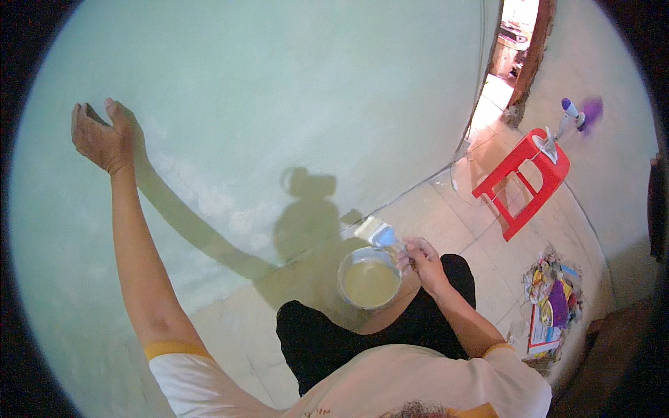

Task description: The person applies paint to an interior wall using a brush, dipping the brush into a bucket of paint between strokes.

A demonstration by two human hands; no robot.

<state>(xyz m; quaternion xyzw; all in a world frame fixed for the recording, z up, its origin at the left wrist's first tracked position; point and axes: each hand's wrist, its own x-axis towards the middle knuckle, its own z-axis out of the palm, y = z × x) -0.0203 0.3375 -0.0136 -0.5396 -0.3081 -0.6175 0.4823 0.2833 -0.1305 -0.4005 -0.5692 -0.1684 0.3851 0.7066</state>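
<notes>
**Painting a wall, brush over the bowl**

The wall [293,90] is big and pale green. It fills most of the view. Low down it has whiter, patchy spots. The person's shadow falls on it.

The floor [446,223] is made of light tiles. It meets the wall in a line that runs toward a door gap [512,49] at the top right. A red stool [523,182] stands on the floor, well apart from the person. Something small and white sits on top of it. A pile of paper scraps [554,296] lies to the right, near the other wall.

The person sits low, with black trousers and a pale shirt.

The left hand [104,136] is up high, flat against the wall, with the fingers loosely open. It holds nothing.

The bowl [369,279] rests by the knees. It has pale yellow paint in it.

The right hand [421,258] is closed around the handle of a wide brush [376,232]. The brush is just above the far rim of the bowl.

I think it is best to wipe the brush on the rim so it does not drip, then paint the patchy spots with long, even strokes.
</notes>
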